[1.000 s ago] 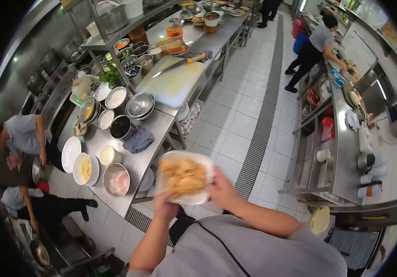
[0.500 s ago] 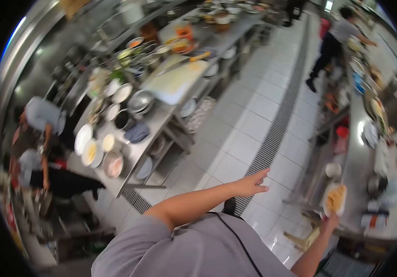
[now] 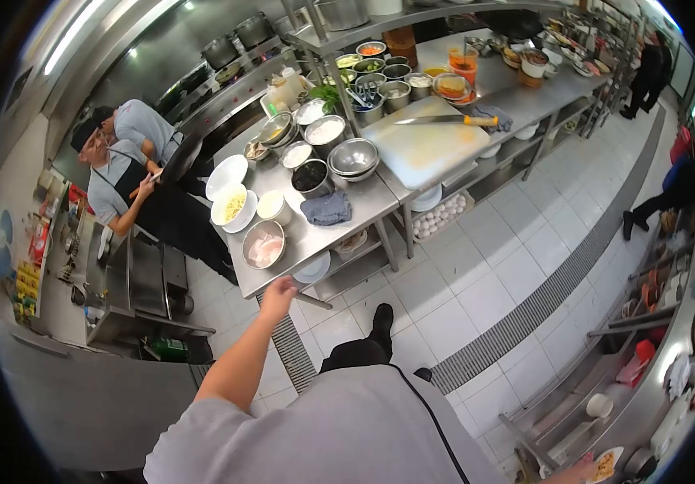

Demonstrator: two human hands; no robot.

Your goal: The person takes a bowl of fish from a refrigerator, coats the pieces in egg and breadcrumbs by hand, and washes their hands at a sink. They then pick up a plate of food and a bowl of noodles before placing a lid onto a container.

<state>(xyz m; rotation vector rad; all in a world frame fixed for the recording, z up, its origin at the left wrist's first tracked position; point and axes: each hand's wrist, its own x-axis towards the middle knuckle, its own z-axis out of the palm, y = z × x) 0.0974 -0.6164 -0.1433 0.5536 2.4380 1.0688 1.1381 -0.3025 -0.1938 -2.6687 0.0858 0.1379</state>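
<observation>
While I have the right hand's [image 3: 578, 471] grip closed on a white dish [image 3: 616, 454] of golden food [image 3: 604, 466] near a steel surface [image 3: 664, 359], my left hand [image 3: 279, 295] is near a metal bowl [image 3: 269, 227] of pale meat slices [image 3: 265, 250]; how wide that grip stands, I cannot tell.

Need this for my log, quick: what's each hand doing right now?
Left hand: nothing seen in it; open or closed can't be told.
Right hand: holding the plate by its edge.
</observation>
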